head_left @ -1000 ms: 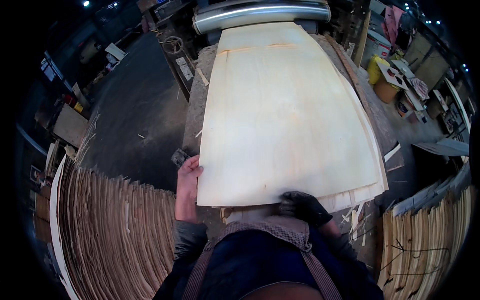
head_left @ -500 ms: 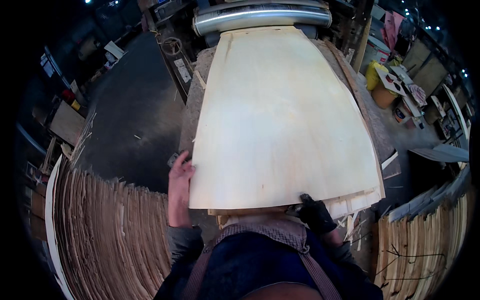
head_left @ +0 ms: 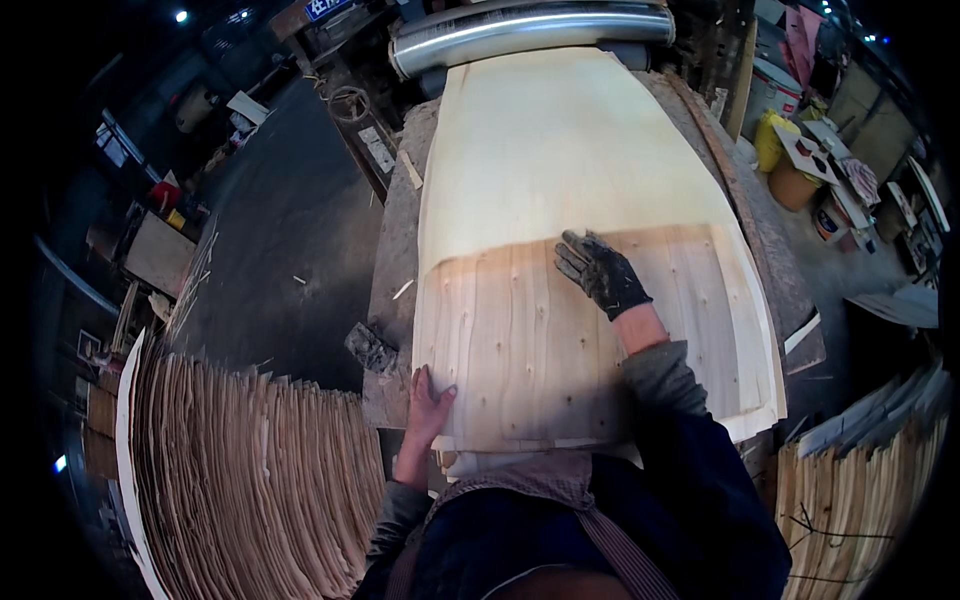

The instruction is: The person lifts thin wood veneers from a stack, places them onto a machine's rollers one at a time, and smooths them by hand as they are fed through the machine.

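A pale veneer sheet runs along the bench toward a shiny roller. Across its near part lies a brownish, knotted wood surface, meeting the pale one along a crosswise edge; which overlaps the other I cannot tell. Pale margins show at both sides. My right hand, in a dark stained glove, is open with fingers extended over the knotted surface, close to that crosswise edge. Bare and open, my left hand is by the left near edge of the sheets, thumb apart from its fingers.
A metal roller spans the bench's far end. Stacks of veneer stand at the left and the right. A dark lump rests on the bench's left edge. Buckets and a yellow bag stand at the far right.
My right hand has left the near edge and reached forward over the sheets. The knotted surface now shows where pale veneer was. My left hand sits nearer the close corner.
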A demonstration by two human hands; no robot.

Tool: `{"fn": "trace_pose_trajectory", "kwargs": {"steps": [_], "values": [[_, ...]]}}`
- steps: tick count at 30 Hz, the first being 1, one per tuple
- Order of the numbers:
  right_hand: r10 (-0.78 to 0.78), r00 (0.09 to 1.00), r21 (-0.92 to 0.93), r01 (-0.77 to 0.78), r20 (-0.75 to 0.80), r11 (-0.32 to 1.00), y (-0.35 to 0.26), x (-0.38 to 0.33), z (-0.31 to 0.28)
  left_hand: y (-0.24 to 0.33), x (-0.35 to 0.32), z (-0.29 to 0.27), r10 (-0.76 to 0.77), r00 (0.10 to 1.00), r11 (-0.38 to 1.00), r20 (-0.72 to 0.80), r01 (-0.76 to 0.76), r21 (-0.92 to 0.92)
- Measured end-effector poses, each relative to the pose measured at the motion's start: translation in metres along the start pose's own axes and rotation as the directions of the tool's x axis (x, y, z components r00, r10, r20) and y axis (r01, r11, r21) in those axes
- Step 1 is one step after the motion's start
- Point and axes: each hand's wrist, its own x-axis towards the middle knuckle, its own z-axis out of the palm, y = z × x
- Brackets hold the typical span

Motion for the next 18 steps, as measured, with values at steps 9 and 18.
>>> {"fn": "trace_pose_trajectory", "kwargs": {"steps": [9, 18], "values": [[0.351, 0.933, -0.236, -0.323, 0.085, 0.916, 0.064, -0.126, -0.016, -0.013, 0.026, -0.017, -0.211, 0.956, 0.808, 0.204, 0.288, -0.513], [0.447, 0.877, -0.225, -0.478, -0.175, 0.849, 0.09, -0.246, -0.033, -0.017, 0.043, -0.066, -0.126, 0.992, 0.879, -0.013, 0.106, -0.465]]}}
